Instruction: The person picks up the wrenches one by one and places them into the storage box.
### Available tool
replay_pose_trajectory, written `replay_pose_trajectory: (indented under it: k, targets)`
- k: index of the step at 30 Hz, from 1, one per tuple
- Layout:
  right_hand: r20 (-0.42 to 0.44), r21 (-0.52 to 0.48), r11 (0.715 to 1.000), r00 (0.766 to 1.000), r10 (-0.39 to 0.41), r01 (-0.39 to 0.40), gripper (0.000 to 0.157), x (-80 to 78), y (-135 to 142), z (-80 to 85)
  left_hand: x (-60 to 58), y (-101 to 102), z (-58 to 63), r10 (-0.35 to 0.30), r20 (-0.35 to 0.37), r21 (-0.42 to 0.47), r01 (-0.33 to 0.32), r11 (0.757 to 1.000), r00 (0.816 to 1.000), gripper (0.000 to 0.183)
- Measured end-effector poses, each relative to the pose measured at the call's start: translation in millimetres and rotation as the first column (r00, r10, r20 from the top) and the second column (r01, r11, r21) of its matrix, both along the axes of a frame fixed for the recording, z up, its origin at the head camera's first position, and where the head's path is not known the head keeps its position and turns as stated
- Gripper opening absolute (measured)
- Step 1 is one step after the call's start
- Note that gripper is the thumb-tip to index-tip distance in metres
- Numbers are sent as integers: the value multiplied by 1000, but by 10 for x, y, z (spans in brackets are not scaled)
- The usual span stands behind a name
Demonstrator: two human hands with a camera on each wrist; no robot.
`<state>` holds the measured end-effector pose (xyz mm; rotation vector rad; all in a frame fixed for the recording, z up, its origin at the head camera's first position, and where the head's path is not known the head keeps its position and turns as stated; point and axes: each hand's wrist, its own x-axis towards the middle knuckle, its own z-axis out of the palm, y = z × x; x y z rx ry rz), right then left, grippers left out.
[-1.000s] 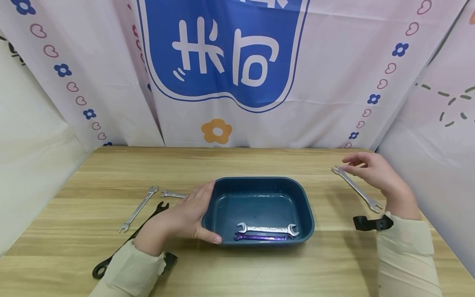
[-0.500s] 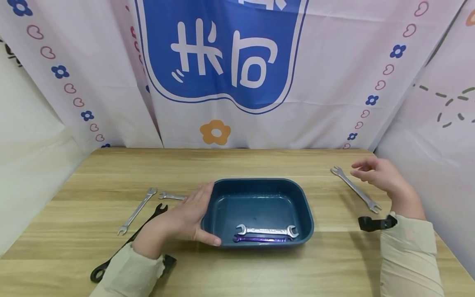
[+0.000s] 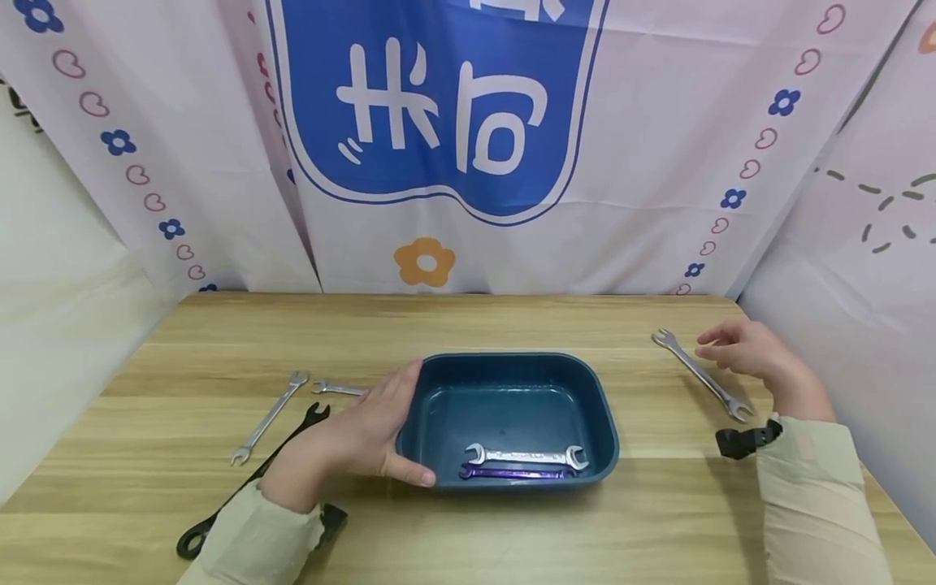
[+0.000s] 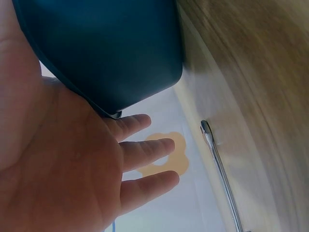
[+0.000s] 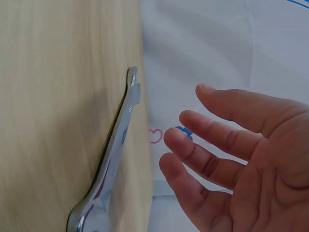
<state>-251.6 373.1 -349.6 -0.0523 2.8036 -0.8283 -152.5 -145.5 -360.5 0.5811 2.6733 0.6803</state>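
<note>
A dark teal rectangular basin (image 3: 504,406) stands mid-table, holding a silver open-end wrench (image 3: 525,456) and a purple wrench (image 3: 512,471) along its front wall. My left hand (image 3: 369,431) lies against the basin's left side, thumb at the front corner; in the left wrist view its fingers (image 4: 147,152) are straight and spread. At the right, my right hand (image 3: 753,357) hovers with loosely bent fingers and holds nothing. Just left of it, a larger silver open-end wrench (image 3: 700,374) lies on the table. The right wrist view shows that wrench (image 5: 111,150) apart from the fingers.
Left of the basin lie a silver wrench (image 3: 270,418), a small silver wrench (image 3: 338,387) partly behind my left hand, and a long black wrench (image 3: 244,483) partly under my left forearm. A printed cloth (image 3: 643,162) hangs behind the wooden table (image 3: 512,544).
My right hand has let go of the larger silver wrench and moved right, away from it. That wrench stays on the table. My left hand keeps its place at the basin.
</note>
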Motion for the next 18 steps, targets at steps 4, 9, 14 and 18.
replay_pose_trajectory:
  k: [4,9,14,18]
  targets:
    - [22,15,1000,1000,14,-14,49,-60,87,-46,-17,5,-3,-7,-6,4,7,1000,1000,145]
    - [63,25,999,998,21,-23,49,-90,173,-75,-40,36,7,-1,-5,4,1,1000,1000,145]
    - [109,9,999,994,34,-35,48,-122,161,-103,-21,22,11,6,-2,-6,-6,1000,1000,145]
    - [146,-3,1000,989,28,-28,46,-157,115,-150,11,-6,2,13,4,-6,-13,1000,1000,143]
